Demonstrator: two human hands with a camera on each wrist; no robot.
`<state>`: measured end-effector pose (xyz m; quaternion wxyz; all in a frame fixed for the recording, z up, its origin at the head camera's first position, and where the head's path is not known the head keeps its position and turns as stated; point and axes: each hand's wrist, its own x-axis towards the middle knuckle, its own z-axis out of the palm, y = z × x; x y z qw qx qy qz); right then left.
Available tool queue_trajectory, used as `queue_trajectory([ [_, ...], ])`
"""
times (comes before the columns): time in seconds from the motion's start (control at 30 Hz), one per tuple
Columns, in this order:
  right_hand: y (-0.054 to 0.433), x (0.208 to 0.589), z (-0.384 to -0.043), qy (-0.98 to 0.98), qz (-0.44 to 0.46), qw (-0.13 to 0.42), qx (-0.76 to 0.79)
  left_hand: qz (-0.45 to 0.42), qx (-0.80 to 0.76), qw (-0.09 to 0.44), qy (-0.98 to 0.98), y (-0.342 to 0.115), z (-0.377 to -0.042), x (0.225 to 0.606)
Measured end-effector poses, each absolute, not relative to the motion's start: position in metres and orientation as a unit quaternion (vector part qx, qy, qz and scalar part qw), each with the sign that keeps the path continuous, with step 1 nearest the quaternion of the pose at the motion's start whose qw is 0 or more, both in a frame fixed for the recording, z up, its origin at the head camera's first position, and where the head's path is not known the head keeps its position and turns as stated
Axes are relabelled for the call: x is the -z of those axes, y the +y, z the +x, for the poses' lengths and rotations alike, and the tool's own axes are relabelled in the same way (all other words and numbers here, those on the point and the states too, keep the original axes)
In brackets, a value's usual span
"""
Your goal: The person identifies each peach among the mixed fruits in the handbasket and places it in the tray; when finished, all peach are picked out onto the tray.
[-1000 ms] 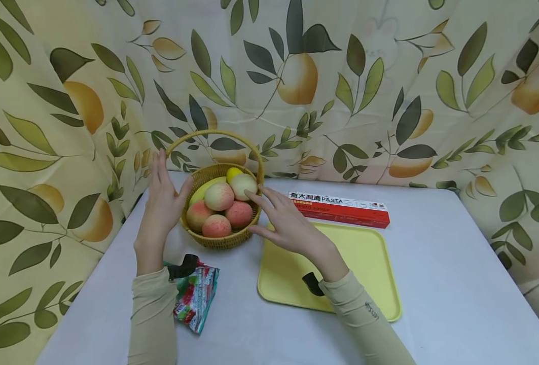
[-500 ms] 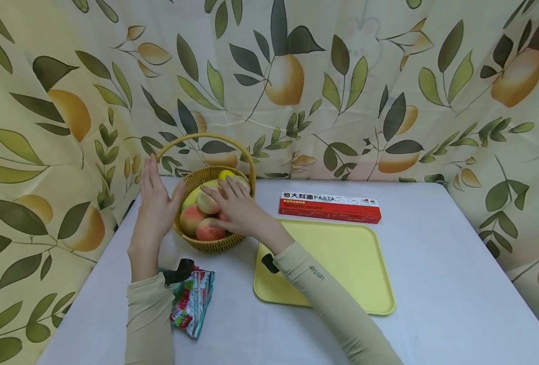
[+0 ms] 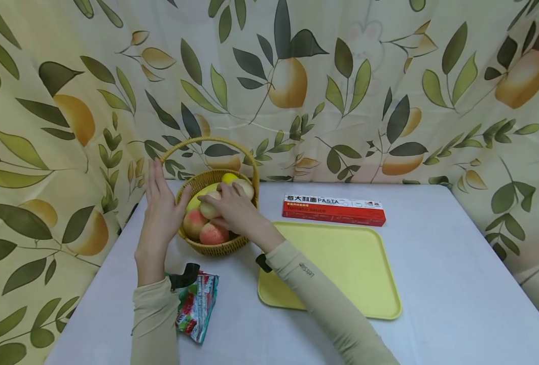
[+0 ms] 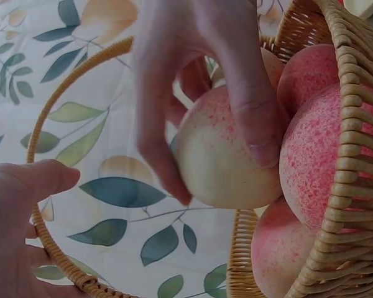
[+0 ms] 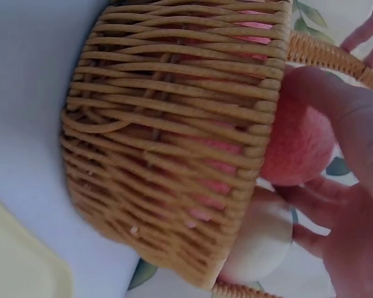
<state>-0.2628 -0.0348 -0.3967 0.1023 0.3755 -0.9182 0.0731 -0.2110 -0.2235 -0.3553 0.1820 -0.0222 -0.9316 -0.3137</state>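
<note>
The wicker basket [image 3: 223,248] stands at the back left of the table, heaped with several peaches and a yellow lemon-like fruit [image 3: 229,178]. My right hand [image 3: 238,210] is over the basket, gripping a pale, pink-blushed peach [image 4: 227,177] on top of the pile between thumb and fingers. In the head view the back of this hand hides part of the fruit. My left hand [image 3: 162,215] is upright at the basket's left, fingers straight and against the arched handle [image 4: 43,118]. Beneath the held peach, redder peaches [image 3: 214,233] lie in the basket.
A yellow tray [image 3: 365,274] lies right of the basket, partly under my right forearm. Behind it is a red and white pasta box [image 3: 333,210]. A shiny printed packet [image 3: 198,306] lies beside my left wrist. A patterned curtain [image 3: 296,126] hangs behind the table.
My right hand moved left from the basket's right rim over the fruit, and its fingers closed round a pale peach. My left hand stays by the handle.
</note>
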Motion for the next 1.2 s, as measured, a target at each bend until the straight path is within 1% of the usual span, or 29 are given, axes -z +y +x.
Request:
queue_trajectory([
  [0.17, -0.025, 0.399, -0.261, -0.911, 0.38, 0.112, -0.118, -0.023, 0.311, 0.172, -0.934, -0.219, -0.212, 0.356],
  [0.3, -0.013, 0.396, -0.253, -0.909, 0.378, 0.114, -0.136, -0.024, 0.306, 0.172, -0.936, -0.219, -0.213, 0.354],
  [0.47, 0.019, 0.391, -0.232, -0.912, 0.369, 0.084, -0.158, -0.023, 0.309, 0.173, -0.935, -0.218, -0.214, 0.351],
  [0.6, 0.059, 0.39, -0.212, -0.914, 0.326, 0.053, -0.234, -0.019, 0.308, 0.158, -0.938, -0.218, -0.212, 0.35],
  [0.7, 0.085, 0.386, -0.203, -0.915, 0.3, 0.044, -0.264, -0.017, 0.301, 0.157, -0.94, -0.218, -0.211, 0.348],
  [0.83, 0.105, 0.379, -0.201, -0.922, 0.282, 0.046, -0.262, -0.017, 0.3, 0.162, -0.94, -0.22, -0.211, 0.347],
  [1.0, 0.124, 0.378, -0.2, -0.935, 0.262, 0.018, -0.238, -0.015, 0.312, 0.157, -0.937, -0.222, -0.21, 0.351],
  [1.2, 0.134, 0.383, -0.206, -0.93, 0.258, -0.001, -0.263, -0.017, 0.312, 0.161, -0.936, -0.222, -0.209, 0.352],
])
